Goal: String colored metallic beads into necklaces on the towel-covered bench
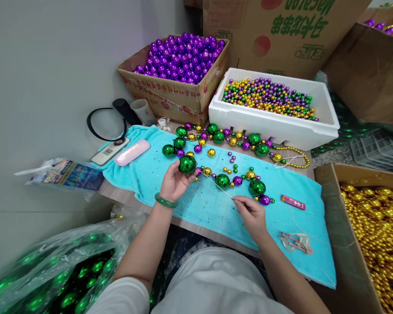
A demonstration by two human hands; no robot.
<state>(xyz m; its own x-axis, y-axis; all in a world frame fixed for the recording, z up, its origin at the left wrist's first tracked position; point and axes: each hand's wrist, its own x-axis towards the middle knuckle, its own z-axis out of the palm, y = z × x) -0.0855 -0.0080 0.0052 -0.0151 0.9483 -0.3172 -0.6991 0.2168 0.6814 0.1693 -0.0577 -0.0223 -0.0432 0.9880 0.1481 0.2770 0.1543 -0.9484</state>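
Note:
My left hand [176, 182], a green bangle at its wrist, pinches a large shiny green bead [187, 165] above the turquoise towel [180, 213]. Between the thumb and fingers of my right hand [249, 213] is the end of a thin, pale needle-like strand [216, 184]. It slants up toward the green bead; whether it passes through the bead is hidden by my fingers. Under and beyond it lies a string of green, purple and gold beads [222, 180]. Farther back, a longer beaded strand [218, 137] runs across the towel. A few small loose beads [235, 169] lie between them.
A carton of purple beads [170, 93] and a white foam box [265, 114] of mixed beads stand behind. A pink case [132, 152] and a phone [110, 151] lie left. Thread snips [294, 242] and a small pink box [292, 202] lie right, beside a carton of gold beads [340, 218].

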